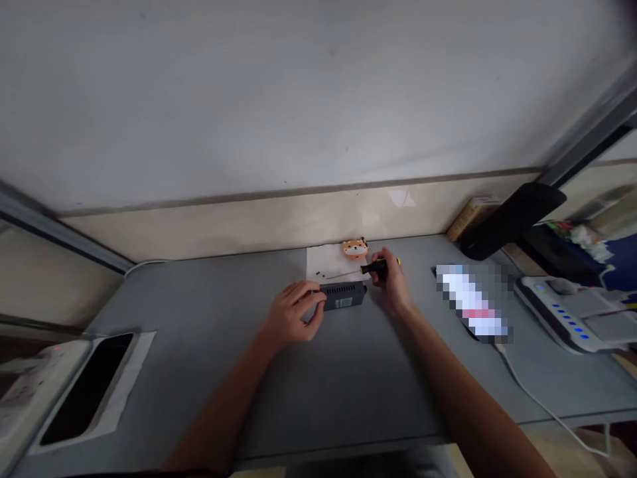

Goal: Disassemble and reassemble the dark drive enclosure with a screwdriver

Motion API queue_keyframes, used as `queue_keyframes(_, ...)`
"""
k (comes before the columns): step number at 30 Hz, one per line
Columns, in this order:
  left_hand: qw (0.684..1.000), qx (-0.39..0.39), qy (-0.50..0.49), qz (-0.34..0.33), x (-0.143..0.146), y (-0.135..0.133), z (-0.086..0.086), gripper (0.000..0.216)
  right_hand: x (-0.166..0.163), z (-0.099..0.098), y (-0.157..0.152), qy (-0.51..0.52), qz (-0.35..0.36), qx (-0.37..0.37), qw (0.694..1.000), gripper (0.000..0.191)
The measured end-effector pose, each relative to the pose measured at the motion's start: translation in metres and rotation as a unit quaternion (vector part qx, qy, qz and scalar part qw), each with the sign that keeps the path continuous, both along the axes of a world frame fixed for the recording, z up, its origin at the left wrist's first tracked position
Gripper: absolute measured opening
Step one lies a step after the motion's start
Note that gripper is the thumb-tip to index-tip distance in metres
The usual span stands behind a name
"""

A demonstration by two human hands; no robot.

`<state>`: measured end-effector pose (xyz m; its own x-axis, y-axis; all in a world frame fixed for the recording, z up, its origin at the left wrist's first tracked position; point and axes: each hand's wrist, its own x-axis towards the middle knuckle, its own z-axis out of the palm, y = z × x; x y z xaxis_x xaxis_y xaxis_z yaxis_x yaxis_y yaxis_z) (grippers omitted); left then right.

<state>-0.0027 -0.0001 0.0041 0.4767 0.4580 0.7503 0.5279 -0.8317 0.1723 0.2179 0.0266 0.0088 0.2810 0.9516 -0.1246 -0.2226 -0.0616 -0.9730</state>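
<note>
Dark vented box (pixel 343 297) lies between the hands; left hand (pixel 292 313) pinches its left end, right hand (pixel 391 282) clasps a screwdriver (pixel 368 268).

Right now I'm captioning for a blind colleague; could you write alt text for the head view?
A person's left hand holds a dark vented box on a gray desk, and the right hand holds a black-and-yellow screwdriver. Behind the box, small dark pieces lie on white paper, near an orange animal-faced object.
</note>
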Motion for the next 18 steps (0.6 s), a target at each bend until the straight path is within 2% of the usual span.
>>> queue_keyframes(3,1.0,-0.008,-0.017,-0.003,0.0,-0.001,-0.001,0.016,0.001,-0.002,0.002,-0.072,-0.003,0.007,0.997,0.052)
queue_keyframes(7,1.0,-0.017,-0.008,-0.001,-0.001,-0.001,-0.005,0.018,-0.002,-0.005,0.001,-0.122,0.036,0.05,0.991,0.052)
queue_keyframes(13,1.0,-0.016,0.013,0.002,0.001,0.001,-0.005,0.022,-0.003,-0.003,0.002,-0.119,0.061,0.046,0.99,0.059)
queue_keyframes(18,0.997,-0.054,0.045,-0.016,0.002,0.003,-0.006,0.028,0.006,0.001,0.003,-0.057,0.014,0.009,0.998,0.061)
